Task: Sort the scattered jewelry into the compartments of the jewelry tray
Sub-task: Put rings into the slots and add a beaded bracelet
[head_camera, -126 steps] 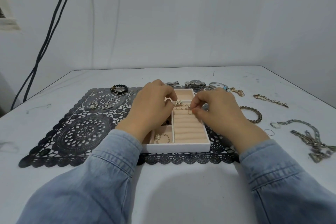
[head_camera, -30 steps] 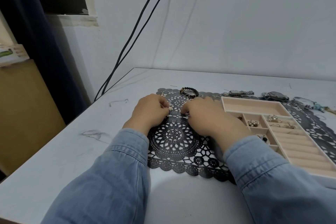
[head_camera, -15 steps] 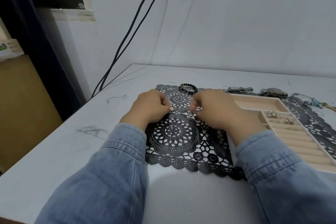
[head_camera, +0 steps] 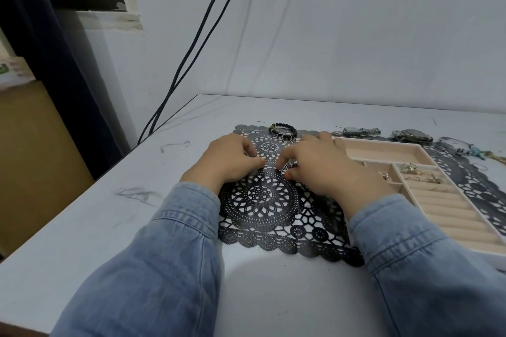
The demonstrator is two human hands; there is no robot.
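White tabletop carries a black lace mat. About four seconds back I had both hands over the jewelry tray; they have since crossed to the mat's left rosettes, leaving the tray at 3 o'clock. I read that as a fresh pick-up, with a tray trip to follow. Knuckles up, the right hand pinches a small silver piece between thumb and forefinger just over the lace. Opposite it, the left hand has its fingertips pressed together; whether they trap anything I cannot tell. At 12 o'clock a black beaded bracelet lies unsorted, while rings already sit in the tray.
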